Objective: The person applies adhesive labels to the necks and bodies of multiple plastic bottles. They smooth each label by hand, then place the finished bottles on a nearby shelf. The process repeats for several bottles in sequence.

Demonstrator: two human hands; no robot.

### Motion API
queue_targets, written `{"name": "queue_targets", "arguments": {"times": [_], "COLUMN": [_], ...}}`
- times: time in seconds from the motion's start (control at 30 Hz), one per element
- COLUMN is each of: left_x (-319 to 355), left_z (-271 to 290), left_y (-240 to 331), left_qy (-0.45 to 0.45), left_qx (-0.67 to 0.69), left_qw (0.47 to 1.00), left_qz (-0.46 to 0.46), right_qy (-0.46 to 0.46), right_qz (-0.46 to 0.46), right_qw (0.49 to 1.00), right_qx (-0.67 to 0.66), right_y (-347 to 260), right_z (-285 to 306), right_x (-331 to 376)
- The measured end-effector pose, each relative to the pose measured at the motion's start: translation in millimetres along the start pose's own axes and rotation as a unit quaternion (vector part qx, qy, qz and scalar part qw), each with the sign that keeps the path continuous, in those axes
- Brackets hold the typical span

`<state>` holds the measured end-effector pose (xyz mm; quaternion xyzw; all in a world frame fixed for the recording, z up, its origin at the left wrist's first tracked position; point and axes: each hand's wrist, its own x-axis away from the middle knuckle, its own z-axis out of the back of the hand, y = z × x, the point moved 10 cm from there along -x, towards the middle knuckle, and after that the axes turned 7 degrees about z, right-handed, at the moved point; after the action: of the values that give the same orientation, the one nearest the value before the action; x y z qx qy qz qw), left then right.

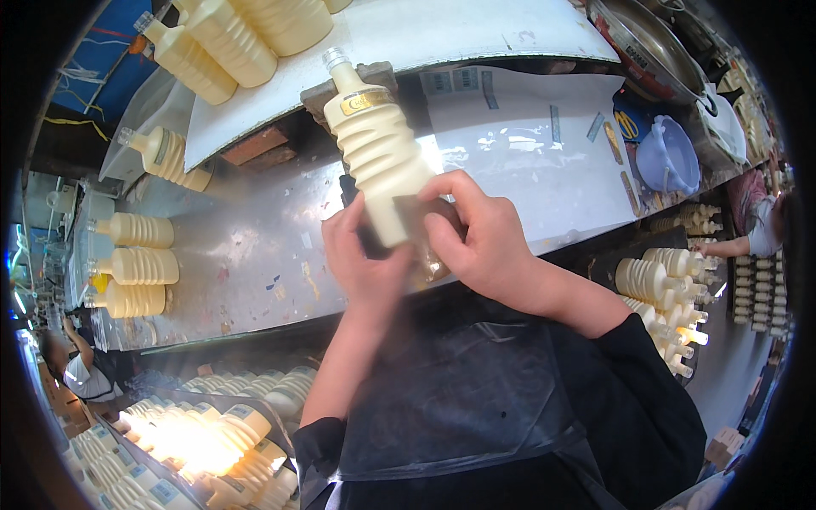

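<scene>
A cream-coloured bottle (378, 144) with a wavy ribbed body and a clear neck lies tilted in front of me. Its shoulder bears a gold label (366, 101), and its neck end rests on a worn block (319, 96). My left hand (361, 255) is closed along the lower left side of the bottle, its thumb smeared by motion. At the lower right side, my right hand (484, 234) is closed with thumb and forefinger curled round a brownish, partly see-through piece (416, 217) against the bottle. What that piece is, I cannot make out.
More cream bottles stand on the white shelf (408, 34) and along the table's (246, 246) left side. A lavender bucket (668, 155), yellow-handled scissors (626, 126) and a large metal pan (650, 51) are at right. Crates of bottles (204, 442) flank me; other people work at both sides.
</scene>
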<state>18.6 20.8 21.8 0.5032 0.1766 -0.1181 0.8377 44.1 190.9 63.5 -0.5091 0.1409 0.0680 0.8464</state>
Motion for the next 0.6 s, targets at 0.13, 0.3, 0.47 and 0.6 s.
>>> {"name": "queue_targets", "arguments": {"times": [0.13,0.3,0.47,0.6], "left_x": [-0.5,-0.8,-1.2,1.1], "left_z": [0.8,1.7,2.8,0.7], "left_y": [4.2,10.2,10.0,4.3], "left_qy": [0.007,0.002,0.006,0.011], "left_qx": [-0.003,-0.007,-0.004,-0.008], "left_qw": [1.000,1.000,1.000,1.000], "left_qz": [-0.013,-0.020,-0.016,-0.013], "right_qy": [-0.001,-0.011,-0.014,-0.019], "right_qz": [-0.046,0.012,-0.032,0.003], "right_qw": [0.999,1.000,0.998,0.999], "right_qx": [0.028,0.016,0.043,0.037], "right_y": [7.2,-6.4,-3.7,-9.6], "right_z": [13.9,3.1,8.1,-0.8], "right_x": [-2.1,3.7,-0.2,0.6]}}
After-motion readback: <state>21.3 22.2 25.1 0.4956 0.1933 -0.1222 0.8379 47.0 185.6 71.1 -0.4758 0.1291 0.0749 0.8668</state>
